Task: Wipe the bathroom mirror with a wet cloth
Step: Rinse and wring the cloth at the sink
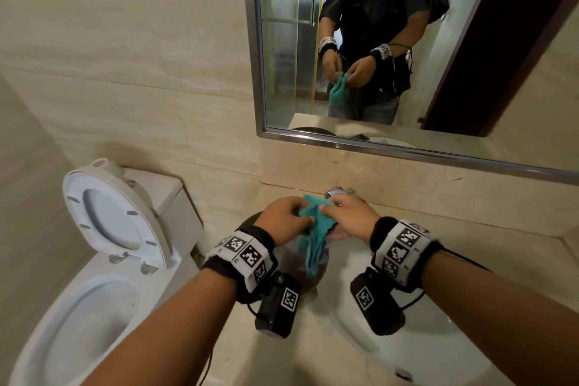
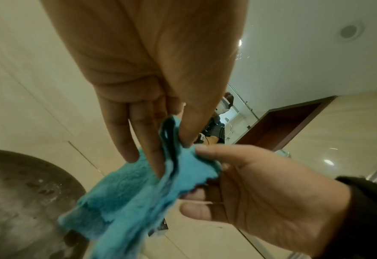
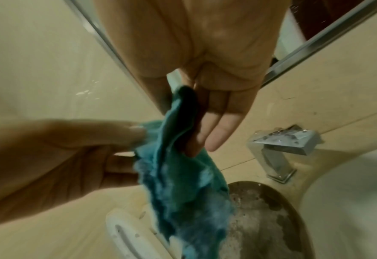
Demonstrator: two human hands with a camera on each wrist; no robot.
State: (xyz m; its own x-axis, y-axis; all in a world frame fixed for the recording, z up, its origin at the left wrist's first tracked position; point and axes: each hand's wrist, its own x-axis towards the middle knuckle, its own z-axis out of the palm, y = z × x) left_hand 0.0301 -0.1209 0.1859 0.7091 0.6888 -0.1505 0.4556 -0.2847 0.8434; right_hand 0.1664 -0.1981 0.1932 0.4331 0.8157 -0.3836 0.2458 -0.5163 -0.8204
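Both hands hold the cloth (image 1: 314, 230) up over the table, just in front of the tap (image 1: 340, 192). The left hand (image 1: 283, 219) pinches its upper left edge between thumb and fingers, and the right hand (image 1: 351, 215) pinches the upper right edge the same way, so the rest hangs down between them.

The job now looks like getting the cloth ready before it goes to the mirror (image 1: 391, 41). I'd say fold it into a flat pad that fills one palm, with no loose tail to drag or drip. If it is heavy with water, squeeze it over the sink (image 1: 438, 338) first. Then start at the far top of the glass and work down.

The cloth is teal, fluffy and limp, with a wavy stitched edge, crumpled into soft folds. Whether it is wet I cannot tell.
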